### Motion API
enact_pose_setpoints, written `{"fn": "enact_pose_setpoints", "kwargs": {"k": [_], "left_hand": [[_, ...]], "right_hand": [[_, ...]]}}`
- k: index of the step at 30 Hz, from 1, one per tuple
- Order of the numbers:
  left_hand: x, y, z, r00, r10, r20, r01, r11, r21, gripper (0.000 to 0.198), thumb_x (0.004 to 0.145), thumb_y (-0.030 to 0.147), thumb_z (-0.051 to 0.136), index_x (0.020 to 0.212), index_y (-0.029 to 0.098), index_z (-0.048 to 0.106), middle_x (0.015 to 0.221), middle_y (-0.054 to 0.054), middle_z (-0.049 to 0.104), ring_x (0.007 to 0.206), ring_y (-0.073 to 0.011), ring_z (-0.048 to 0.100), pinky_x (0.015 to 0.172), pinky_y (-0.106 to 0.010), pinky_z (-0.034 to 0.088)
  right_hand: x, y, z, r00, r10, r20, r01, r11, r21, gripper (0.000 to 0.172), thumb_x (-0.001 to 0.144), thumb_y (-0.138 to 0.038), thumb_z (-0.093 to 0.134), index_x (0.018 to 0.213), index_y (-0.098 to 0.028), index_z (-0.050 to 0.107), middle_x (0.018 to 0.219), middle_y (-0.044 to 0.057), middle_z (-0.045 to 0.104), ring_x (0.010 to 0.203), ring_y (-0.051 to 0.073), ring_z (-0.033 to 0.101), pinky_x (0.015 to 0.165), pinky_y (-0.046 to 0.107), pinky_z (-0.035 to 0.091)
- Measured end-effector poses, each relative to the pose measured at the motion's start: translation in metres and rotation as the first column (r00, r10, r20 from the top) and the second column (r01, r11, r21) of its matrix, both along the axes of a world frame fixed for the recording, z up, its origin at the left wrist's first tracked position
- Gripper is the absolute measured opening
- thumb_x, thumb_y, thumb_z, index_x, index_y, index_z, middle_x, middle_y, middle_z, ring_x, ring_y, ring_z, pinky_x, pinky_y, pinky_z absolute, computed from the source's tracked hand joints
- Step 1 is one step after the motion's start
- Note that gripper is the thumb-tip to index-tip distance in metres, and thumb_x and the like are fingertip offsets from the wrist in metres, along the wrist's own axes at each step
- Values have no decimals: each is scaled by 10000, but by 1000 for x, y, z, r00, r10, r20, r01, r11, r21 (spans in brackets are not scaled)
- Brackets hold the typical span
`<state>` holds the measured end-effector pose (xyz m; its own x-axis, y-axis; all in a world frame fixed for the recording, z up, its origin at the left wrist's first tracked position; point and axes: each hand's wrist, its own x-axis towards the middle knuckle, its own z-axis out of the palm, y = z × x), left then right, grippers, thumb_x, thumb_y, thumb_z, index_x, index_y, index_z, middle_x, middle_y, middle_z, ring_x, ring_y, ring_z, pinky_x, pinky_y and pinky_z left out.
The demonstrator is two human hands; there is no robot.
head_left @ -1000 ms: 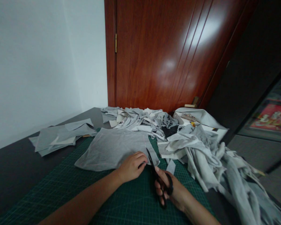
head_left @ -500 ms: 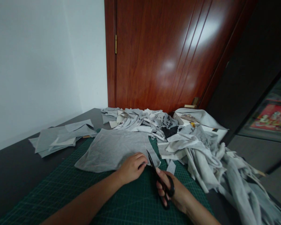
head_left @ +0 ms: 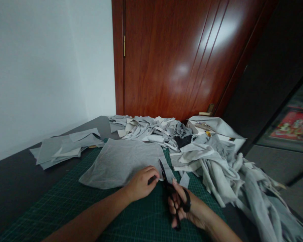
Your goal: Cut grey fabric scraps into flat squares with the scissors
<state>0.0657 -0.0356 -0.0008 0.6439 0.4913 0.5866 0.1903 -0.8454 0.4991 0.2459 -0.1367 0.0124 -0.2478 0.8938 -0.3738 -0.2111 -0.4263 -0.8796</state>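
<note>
A flat grey fabric sheet [head_left: 121,163] lies on the green cutting mat [head_left: 73,201]. My left hand [head_left: 141,183] is curled over the sheet's near right edge, fingers pinching the cloth. My right hand [head_left: 181,205] grips black scissors [head_left: 170,191] through the handle loops. The blades point away from me and sit in a slit near the sheet's right edge, just right of my left fingers. A narrow strip of the fabric lies to the right of the blades.
A stack of cut grey pieces [head_left: 63,149] rests at the left on the dark table [head_left: 12,188]. A heap of grey and white scraps [head_left: 151,129] spreads behind the sheet, with a larger pile [head_left: 232,174] trailing off right. A brown wooden door [head_left: 181,57] stands behind.
The scissors have shifted slightly nearer to me and their handles have drawn together. My left hand slid a little toward me along the fabric's edge.
</note>
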Motion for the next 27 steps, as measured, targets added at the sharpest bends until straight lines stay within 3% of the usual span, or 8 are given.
{"fn": "enact_pose_setpoints", "kwargs": {"k": [7,16,27], "left_hand": [[1,-1,-2,1000,-8,9,8,1000,17,161,827,85,496,853,211,593,876,-27,646,850,-171,611,775,-294,502],[2,-4,-1,999,-18,35,17,999,39,144,843,85,488,846,203,572,866,-34,640,841,-169,609,765,-286,495],[2,-6,-2,997,-75,15,74,996,46,167,841,75,484,884,203,583,901,-38,648,865,-167,608,787,-283,496]], "right_hand": [[2,0,-1,1000,-15,-27,15,1000,-6,682,690,-838,513,746,-159,511,564,-29,513,449,113,537,402,246,509],[4,2,-5,997,7,-83,-9,1000,-14,704,697,-853,468,615,-154,483,554,-15,505,463,105,520,428,299,570],[2,7,-4,999,-38,-32,39,999,12,678,724,-812,512,694,-135,542,573,-16,526,466,94,512,412,268,569]]}}
